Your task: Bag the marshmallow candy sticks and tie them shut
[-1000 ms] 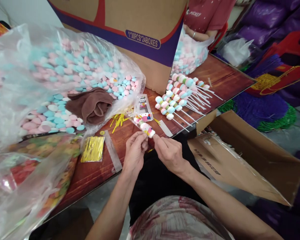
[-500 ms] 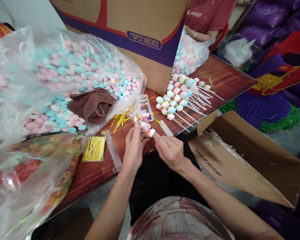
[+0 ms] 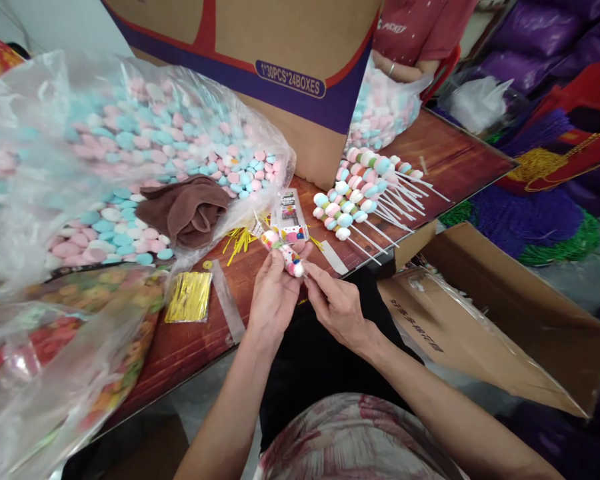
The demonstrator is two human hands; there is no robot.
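Observation:
My left hand (image 3: 274, 293) is wrapped round a marshmallow skewer (image 3: 291, 259) inside a clear printed wrapper, whose open-looking end points away from me. My right hand (image 3: 337, 300) pinches at the near end of it, beside a white marshmallow; the stick there is mostly hidden by my fingers. Just beyond lie flat printed wrappers (image 3: 290, 217) and loose yellow twist ties (image 3: 240, 241). A packet of gold twist ties (image 3: 188, 298) rests left of my left hand. Farther right are piled marshmallow skewers (image 3: 347, 207), their white sticks towards me.
A large clear bag of pastel marshmallows (image 3: 130, 140) with a brown cloth (image 3: 185, 210) on it fills the left. Behind stands a tall carton (image 3: 290, 40). An open cardboard box (image 3: 480, 333) is at the right, below the table edge. A person in a red shirt (image 3: 420, 30) sits beyond.
The wrapped skewer has turned to a steeper angle, and its clear wrapper end now shows beyond my left hand. My left fingers have shifted round it; my right hand has opened slightly from a tighter fist.

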